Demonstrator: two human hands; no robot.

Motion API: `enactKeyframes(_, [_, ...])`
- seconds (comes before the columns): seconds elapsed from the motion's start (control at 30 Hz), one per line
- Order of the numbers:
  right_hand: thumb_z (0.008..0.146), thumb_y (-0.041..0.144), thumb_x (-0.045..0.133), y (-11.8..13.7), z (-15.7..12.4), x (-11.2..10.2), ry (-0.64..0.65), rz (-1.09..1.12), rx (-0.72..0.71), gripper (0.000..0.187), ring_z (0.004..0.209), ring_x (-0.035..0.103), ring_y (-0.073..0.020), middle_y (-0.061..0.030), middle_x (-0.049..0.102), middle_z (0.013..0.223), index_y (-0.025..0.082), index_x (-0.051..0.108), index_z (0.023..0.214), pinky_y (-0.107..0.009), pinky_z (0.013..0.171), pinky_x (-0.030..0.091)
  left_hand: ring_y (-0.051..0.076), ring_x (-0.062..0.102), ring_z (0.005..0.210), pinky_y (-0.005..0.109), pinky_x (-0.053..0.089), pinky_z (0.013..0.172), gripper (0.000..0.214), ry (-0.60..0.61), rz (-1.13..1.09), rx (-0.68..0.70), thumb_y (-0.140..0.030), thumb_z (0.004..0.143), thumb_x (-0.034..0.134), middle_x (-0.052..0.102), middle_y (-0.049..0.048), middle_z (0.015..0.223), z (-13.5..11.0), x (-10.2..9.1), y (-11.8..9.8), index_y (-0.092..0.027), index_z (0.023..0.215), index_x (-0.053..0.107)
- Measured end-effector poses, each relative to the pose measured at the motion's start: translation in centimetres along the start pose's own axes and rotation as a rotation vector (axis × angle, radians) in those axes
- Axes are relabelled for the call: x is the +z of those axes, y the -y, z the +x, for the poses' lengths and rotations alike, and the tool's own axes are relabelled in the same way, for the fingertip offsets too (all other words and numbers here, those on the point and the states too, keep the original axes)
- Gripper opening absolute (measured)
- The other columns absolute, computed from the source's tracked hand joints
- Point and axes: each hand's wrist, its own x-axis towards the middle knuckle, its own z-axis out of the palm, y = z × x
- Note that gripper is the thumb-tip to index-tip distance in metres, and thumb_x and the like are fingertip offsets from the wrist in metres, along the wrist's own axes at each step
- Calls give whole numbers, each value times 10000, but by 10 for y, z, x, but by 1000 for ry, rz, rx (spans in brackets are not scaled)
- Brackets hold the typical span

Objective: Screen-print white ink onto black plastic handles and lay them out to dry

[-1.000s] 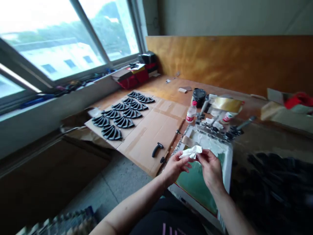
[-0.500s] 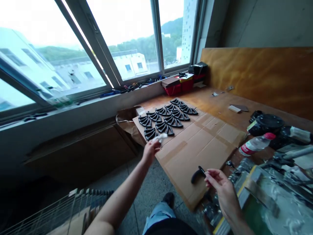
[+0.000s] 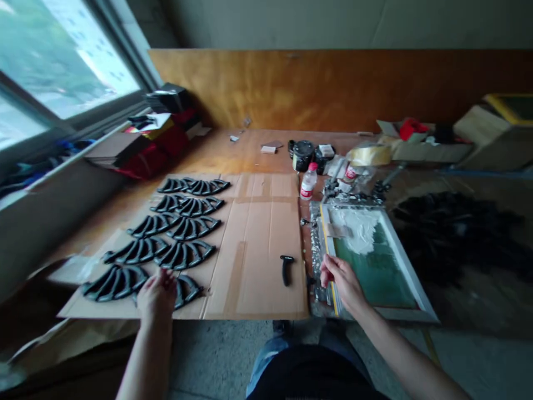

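Note:
My left hand [image 3: 157,294], its fingers drawn together, is over the front row of curved black handles [image 3: 185,250]. The handles lie in overlapping fans on a flattened cardboard sheet [image 3: 266,222]. What the left fingers hold, if anything, I cannot make out. One single black handle [image 3: 286,270] with a T-shaped head lies apart near the sheet's right side. My right hand [image 3: 339,278] hovers at the left edge of a screen-printing frame [image 3: 406,261], fingers curled in and nothing visible in them. White paste [image 3: 356,228] covers part of the frame's green mesh.
A plastic bottle with a red cap [image 3: 308,182] and black tubs [image 3: 303,155] stand behind the frame. Red boxes [image 3: 144,158] sit at the back left by the window. A dark pile of parts [image 3: 453,233] lies to the right, with cardboard boxes [image 3: 433,150] behind.
My view has swung right, away from the window. The black handle from my right hand now lies on the cardboard. The white cloth no longer shows in my left hand.

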Motion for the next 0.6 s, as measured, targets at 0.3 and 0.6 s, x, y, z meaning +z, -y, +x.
enactKeyframes(0.3, [795, 645, 605, 12, -19, -103, -183, 77, -88, 511, 466, 486, -109, 1, 531, 481, 178, 563, 591, -238, 490, 399, 148, 640, 607, 241, 488, 532, 667, 897, -162, -381, -754, 740, 533, 707, 97, 732, -228, 143, 90, -109, 825, 680])
enactKeyframes(0.6, [735, 570, 708, 24, -18, -228, -27, -57, -70, 418, 515, 503, -116, 7, 570, 572, 167, 676, 839, -243, 482, 418, 209, 683, 790, 295, 524, 630, 800, 931, -278, -378, -790, 791, 375, 724, 162, 1005, -356, 191, 124, -105, 1053, 695])
